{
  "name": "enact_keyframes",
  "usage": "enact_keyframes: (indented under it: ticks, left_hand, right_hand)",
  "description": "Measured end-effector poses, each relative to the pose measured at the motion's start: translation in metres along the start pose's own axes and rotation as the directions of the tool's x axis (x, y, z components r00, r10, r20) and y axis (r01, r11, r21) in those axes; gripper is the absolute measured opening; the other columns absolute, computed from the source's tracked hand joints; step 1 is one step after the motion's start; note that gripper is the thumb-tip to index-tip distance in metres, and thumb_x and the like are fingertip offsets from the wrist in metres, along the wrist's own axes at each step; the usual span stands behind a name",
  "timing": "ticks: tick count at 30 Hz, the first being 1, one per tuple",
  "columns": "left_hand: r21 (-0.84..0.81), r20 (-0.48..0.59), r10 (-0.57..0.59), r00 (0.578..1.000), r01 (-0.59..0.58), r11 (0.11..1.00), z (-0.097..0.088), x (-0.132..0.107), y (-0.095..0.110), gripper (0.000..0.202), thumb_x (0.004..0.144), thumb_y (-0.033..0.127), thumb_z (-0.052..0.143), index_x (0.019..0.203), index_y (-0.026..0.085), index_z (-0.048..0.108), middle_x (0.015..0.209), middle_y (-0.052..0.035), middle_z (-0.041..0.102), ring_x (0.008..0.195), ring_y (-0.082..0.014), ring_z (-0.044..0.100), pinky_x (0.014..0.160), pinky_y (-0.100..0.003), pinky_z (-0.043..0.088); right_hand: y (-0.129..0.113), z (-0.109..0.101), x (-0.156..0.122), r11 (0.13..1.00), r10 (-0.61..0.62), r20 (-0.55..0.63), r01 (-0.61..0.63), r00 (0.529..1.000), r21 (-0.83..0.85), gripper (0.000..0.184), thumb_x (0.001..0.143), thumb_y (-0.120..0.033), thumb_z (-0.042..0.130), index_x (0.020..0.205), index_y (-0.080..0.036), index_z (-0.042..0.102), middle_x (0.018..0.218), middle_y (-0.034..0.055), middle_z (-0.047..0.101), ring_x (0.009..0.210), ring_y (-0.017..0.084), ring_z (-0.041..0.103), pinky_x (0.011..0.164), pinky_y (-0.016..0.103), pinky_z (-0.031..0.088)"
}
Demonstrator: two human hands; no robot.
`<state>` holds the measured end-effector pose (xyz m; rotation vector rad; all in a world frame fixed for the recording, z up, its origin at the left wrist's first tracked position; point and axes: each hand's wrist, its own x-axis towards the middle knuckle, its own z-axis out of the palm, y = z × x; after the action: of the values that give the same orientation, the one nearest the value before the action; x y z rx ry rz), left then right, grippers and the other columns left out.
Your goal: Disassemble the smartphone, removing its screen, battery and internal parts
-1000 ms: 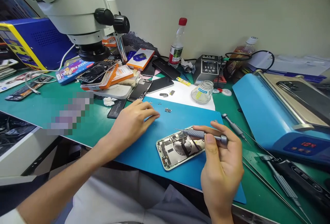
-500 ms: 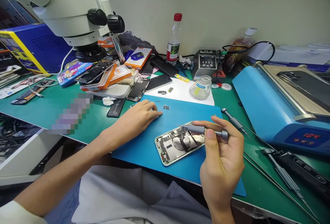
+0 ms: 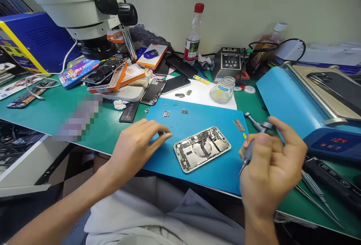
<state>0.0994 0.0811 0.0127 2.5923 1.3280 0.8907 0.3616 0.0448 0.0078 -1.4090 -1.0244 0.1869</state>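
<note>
An opened phone point(image 3: 202, 148) with its inner parts showing lies on a blue work mat point(image 3: 180, 162). My right hand point(image 3: 270, 169) is off to its right, closed round a grey precision screwdriver point(image 3: 247, 156) whose tip points down toward the mat's right edge. My left hand point(image 3: 138, 145) rests on the mat left of the phone, fingers stretched toward a few tiny screws and holding nothing. Small metal parts point(image 3: 184, 111) lie on the mat's far side. A second screwdriver point(image 3: 254, 122) lies just behind my right hand.
A microscope point(image 3: 81, 8) hangs over the back left above stacked phone screens and boxes point(image 3: 113, 75). A glass jar point(image 3: 222, 90), a bottle point(image 3: 193, 36) and a soldering station point(image 3: 229, 64) stand at the back. A blue laminating machine point(image 3: 299, 105) fills the right; tweezers point(image 3: 316, 196) lie near it.
My right hand has lifted the screwdriver off the phone and swung right, turning the tip downward. My left hand has drawn back toward me, nearer the phone's left end.
</note>
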Motion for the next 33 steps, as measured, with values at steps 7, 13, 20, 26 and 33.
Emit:
enact_keyframes:
  ticks: [7, 13, 20, 26, 33]
  left_hand:
    - [0.061, 0.212, -0.007, 0.977, -0.006, 0.998, 0.022, -0.020, 0.025, 0.097, 0.087, 0.066, 0.090, 0.159, 0.019, 0.045, 0.141, -0.0155, 0.067, 0.122, -0.0395, 0.064, 0.099, -0.052, 0.052]
    - [0.052, 0.193, 0.004, 0.981, -0.014, 0.999, 0.037, -0.018, 0.043, 0.087, 0.093, 0.044, 0.085, 0.163, 0.018, 0.039, 0.129, -0.0148, 0.065, 0.112, -0.0375, 0.062, 0.092, -0.049, 0.051]
    - [0.273, 0.119, -0.091, 0.989, 0.055, 0.960, 0.065, -0.006, 0.079, 0.074, 0.098, 0.071, 0.072, 0.140, 0.012, 0.057, 0.096, -0.0108, 0.062, 0.086, -0.0332, 0.058, 0.077, -0.046, 0.044]
    - [-0.048, 0.266, 0.127, 0.955, -0.119, 0.992, 0.062, -0.003, 0.076, 0.042, 0.108, 0.045, 0.072, 0.139, 0.020, 0.056, 0.110, -0.0076, 0.067, 0.094, -0.0294, 0.060, 0.080, -0.042, 0.046]
    - [-0.196, 0.308, 0.402, 0.862, -0.356, 0.914, 0.045, -0.001, 0.046, 0.028, 0.111, 0.005, 0.051, 0.125, 0.021, 0.070, 0.126, -0.0076, 0.072, 0.095, -0.0257, 0.065, 0.080, -0.040, 0.052]
  right_hand:
    - [0.045, -0.071, 0.040, 0.595, -0.155, 0.541, 0.515, 0.827, -0.617, 0.059, 0.113, -0.067, 0.040, 0.138, -0.028, 0.077, 0.106, 0.0115, 0.078, 0.098, 0.036, 0.072, 0.066, 0.042, 0.045]
    - [0.054, -0.091, 0.042, 0.548, -0.160, 0.503, 0.500, 0.849, -0.670, 0.045, 0.114, -0.053, 0.050, 0.133, -0.024, 0.078, 0.103, 0.0099, 0.079, 0.092, 0.029, 0.071, 0.073, 0.040, 0.050]
    - [0.041, -0.110, 0.068, 0.736, -0.020, 0.243, 0.179, 0.970, -0.653, 0.046, 0.111, -0.051, 0.057, 0.146, -0.026, 0.074, 0.100, 0.0072, 0.081, 0.078, 0.023, 0.071, 0.073, 0.037, 0.054]
    - [0.042, -0.108, 0.066, 0.327, -0.106, 0.592, 0.590, 0.799, -0.738, 0.039, 0.115, -0.036, 0.048, 0.139, -0.019, 0.073, 0.114, 0.0132, 0.082, 0.100, 0.030, 0.075, 0.069, 0.038, 0.049]
    - [0.027, -0.102, 0.054, 0.554, -0.094, 0.482, 0.449, 0.871, -0.702, 0.030, 0.115, -0.038, 0.053, 0.118, -0.024, 0.079, 0.114, 0.0055, 0.085, 0.094, 0.025, 0.080, 0.073, 0.035, 0.052]
